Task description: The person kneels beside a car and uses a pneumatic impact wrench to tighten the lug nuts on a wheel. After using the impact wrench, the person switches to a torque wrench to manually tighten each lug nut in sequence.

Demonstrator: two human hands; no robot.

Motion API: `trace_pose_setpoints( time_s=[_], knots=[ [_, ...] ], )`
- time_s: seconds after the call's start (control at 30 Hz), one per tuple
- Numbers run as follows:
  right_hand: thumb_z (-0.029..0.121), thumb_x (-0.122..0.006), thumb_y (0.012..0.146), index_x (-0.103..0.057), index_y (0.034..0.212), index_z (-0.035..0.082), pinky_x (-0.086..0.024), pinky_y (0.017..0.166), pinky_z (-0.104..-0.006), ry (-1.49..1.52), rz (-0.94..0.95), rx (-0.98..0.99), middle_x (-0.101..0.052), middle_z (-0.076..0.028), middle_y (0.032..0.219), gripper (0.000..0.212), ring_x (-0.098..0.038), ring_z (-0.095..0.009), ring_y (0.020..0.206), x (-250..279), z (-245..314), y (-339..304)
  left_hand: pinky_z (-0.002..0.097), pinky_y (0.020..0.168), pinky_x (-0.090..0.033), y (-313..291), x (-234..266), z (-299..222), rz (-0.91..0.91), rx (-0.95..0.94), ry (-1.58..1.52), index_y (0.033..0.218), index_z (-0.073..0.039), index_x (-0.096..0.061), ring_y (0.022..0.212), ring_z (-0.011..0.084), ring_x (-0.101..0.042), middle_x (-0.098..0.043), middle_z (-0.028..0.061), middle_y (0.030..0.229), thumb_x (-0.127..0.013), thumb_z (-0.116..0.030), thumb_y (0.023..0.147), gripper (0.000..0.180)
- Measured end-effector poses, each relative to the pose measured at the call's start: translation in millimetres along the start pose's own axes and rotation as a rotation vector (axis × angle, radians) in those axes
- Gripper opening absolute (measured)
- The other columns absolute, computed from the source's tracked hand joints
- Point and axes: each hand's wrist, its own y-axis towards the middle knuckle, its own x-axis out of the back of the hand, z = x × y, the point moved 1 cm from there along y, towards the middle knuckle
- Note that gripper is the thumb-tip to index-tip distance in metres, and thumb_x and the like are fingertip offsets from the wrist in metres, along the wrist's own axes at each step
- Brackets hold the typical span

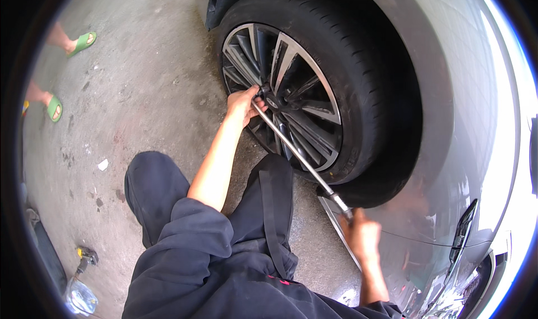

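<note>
In the head view, one long wrench (pixel 297 153) reaches the middle of one car wheel (pixel 305 95). The left hand (pixel 243 104) wraps its head; the right hand (pixel 363 236), blurred, grips its handle. Leftward: two green sandals (pixel 82 43), one clear plastic bag (pixel 82 297), contents unclear.

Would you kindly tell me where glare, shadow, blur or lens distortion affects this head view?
In the head view, strong glare washes out the right edge of the grey car body; in the head view, deep shadow darkens the wheel arch; in the head view, the right hand looks blurred, the left hand clearer; and the head view's fisheye distortion ends in a curved black border.
</note>
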Motion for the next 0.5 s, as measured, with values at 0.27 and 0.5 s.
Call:
trace_pose_setpoints(
  time_s=[0.27,0.5],
  knots=[
    [0.042,-0.069,0.091,-0.063,0.081,-0.006,-0.049,0.068,-0.0412,0.468,0.719,-0.185,-0.062,-0.02,0.068,0.05,-0.062,-0.028,0.068,14,-18,55,0.0333,0.043,-0.041,3,-8,7,-0.152,-0.049,-0.323,0.098,-0.002,-0.047,0.046,0.0128,-0.044,-0.049,0.0048,0.066,-0.062,-0.014,0.091,0.02],
    [0.042,-0.063,0.092,-0.068,0.094,-0.004,-0.051,0.077,-0.0471,0.395,0.744,-0.18,-0.067,-0.031,0.089,0.046,-0.066,-0.046,0.085,-8,-22,68,0.0329,0.04,-0.035,13,-13,9,-0.221,0.122,-0.251,0.087,-0.007,-0.048,0.042,0.0129,-0.037,-0.044,0.0029,0.061,-0.06,-0.019,0.091,0.017]
  ],
)
